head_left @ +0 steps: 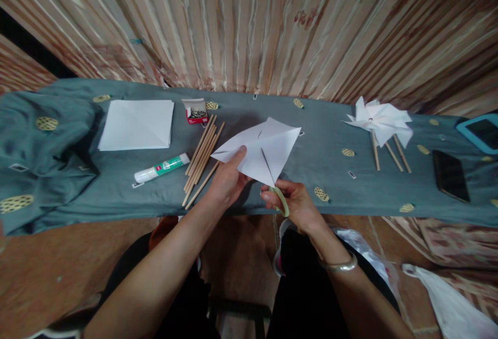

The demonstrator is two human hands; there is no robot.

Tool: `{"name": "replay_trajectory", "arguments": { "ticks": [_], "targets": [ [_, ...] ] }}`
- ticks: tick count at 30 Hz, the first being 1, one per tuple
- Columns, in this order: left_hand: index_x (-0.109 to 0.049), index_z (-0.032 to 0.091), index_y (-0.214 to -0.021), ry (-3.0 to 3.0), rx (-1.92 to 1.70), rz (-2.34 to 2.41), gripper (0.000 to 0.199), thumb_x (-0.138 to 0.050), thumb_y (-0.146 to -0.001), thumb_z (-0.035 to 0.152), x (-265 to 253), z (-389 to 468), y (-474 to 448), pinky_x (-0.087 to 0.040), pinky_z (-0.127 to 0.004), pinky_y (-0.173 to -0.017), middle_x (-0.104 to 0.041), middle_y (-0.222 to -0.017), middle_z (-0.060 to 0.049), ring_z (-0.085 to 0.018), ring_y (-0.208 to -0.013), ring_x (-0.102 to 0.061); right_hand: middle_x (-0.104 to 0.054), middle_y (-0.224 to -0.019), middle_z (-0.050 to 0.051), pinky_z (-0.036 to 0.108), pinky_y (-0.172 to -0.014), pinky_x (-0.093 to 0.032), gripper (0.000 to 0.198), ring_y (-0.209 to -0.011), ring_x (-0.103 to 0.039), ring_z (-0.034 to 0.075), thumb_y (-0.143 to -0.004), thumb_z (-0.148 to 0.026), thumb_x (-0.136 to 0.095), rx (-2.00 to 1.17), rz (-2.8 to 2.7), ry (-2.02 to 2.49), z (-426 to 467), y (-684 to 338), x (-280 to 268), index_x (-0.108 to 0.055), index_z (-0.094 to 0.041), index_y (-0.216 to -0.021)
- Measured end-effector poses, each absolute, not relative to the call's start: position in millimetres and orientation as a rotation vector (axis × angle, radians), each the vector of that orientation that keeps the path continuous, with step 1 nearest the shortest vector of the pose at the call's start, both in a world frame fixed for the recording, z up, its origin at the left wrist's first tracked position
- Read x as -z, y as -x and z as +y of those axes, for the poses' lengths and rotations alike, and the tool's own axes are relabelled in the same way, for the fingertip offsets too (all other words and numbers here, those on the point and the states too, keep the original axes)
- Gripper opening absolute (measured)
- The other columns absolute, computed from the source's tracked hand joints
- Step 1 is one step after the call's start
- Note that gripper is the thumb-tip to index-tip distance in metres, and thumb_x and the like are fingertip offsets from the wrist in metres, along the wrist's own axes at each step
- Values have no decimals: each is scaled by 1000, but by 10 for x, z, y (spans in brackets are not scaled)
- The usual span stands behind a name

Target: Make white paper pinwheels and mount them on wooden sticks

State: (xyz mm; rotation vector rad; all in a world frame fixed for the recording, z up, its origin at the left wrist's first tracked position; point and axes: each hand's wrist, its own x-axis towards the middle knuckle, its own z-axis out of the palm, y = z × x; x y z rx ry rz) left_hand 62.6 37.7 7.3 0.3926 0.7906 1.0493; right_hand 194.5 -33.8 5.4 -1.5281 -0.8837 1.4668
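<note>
My left hand (229, 177) is closed on a white sheet of paper (252, 155), thumb on top and fingers underneath. Slits run inward from some of the sheet's corners. In my right hand (293, 201) is a pair of scissors with pale green handles (283, 203), its fingers wrapped around the grips. The blades lie at the sheet's near corner, along a dark slit in the paper; I cannot make out how far apart they are. Just left of the sheet lie several wooden sticks (202, 155), one partly behind my left hand.
On the cloth-covered table (330, 188), a stack of white paper (136, 124), a glue stick (161, 168) and a small box of metal pins (195, 112) lie left. Paper pinwheels (383, 121) on sticks lie right, near a black phone (451, 175) and a blue-edged device (480, 131). A curtain (249, 28) hangs behind.
</note>
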Motion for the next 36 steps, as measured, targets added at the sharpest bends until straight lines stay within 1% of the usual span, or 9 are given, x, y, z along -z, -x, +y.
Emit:
{"name": "replay_trajectory", "arguments": {
  "ticks": [4,9,14,19,23,29,32,34,36],
  "targets": [
    [-63,19,-108,-395,-1041,778,21,-58,-87,19,-83,375,-625,-56,-25,-67,-72,-93,-4,-17,-82,-68,-59,-49,-3,22,-46,-41,46,-47,-51,9,-45,-53,-86,-1469,-880,1512,-342,-1956,-36,-68,-17,-66],
    [-65,19,-103,-390,-1043,799,17,-57,-87,18,-100,373,-628,-56,-27,-71,-72,-94,-4,-18,-82,-68,-58,-49,-4,23,-46,-42,46,-46,-50,9,-46,-55,-85,-1469,-900,1497,-344,-1956,-28,-67,-18,-66],
    [-65,17,-105,-379,-1059,812,20,-60,-85,19,-91,383,-632,-56,-28,-72,-73,-91,-4,-19,-82,-69,-60,-53,-3,23,-50,-45,47,-49,-53,9,-48,-56,-84,-1494,-948,1511,-348,-1954,-40,-67,-18,-69],
    [-64,17,-111,-332,-1129,847,25,-55,-88,14,-109,449,-613,-57,-27,-79,-74,-92,-3,-18,-86,-70,-60,-57,-3,23,-51,-43,48,-52,-53,9,-55,-59,-80,-1609,-1053,1463,-377,-2009,-80,-66,-18,-75],
    [-63,19,-115,-310,-1183,870,29,-54,-89,12,-146,501,-576,-56,-27,-82,-74,-91,-1,-16,-84,-70,-61,-58,-3,22,-50,-39,49,-52,-51,8,-56,-59,-80,-1728,-1091,1439,-412,-2087,-123,-65,-17,-76],
    [-65,20,-111,-324,-1191,894,26,-54,-89,12,-155,518,-554,-56,-25,-79,-74,-86,0,-13,-74,-69,-63,-60,-2,23,-53,-41,50,-54,-54,9,-61,-61,-77,-1757,-1087,1425,-450,-2191,-137,-66,-17,-82],
    [-67,15,-106,-364,-1152,872,23,-51,-90,13,-133,518,-561,-55,-23,-74,-73,-79,-1,-13,-66,-67,-64,-61,0,24,-55,-41,53,-54,-53,10,-65,-63,-74,-1737,-1097,1360,-462,-2211,-142,-67,-17,-88],
    [-67,12,-102,-391,-1126,856,21,-50,-90,14,-119,519,-565,-55,-23,-72,-73,-79,-3,-13,-66,-67,-65,-63,1,25,-56,-41,54,-54,-53,11,-67,-65,-71,-1725,-1113,1309,-471,-2227,-150,-68,-16,-90],
    [-67,12,-96,-391,-1140,870,18,-51,-88,14,-105,522,-565,-55,-23,-72,-73,-78,-2,-13,-67,-67,-65,-63,2,27,-56,-41,54,-54,-53,12,-69,-65,-70,-1707,-1128,1262,-481,-2259,-163,-68,-15,-91]
  ]
}}
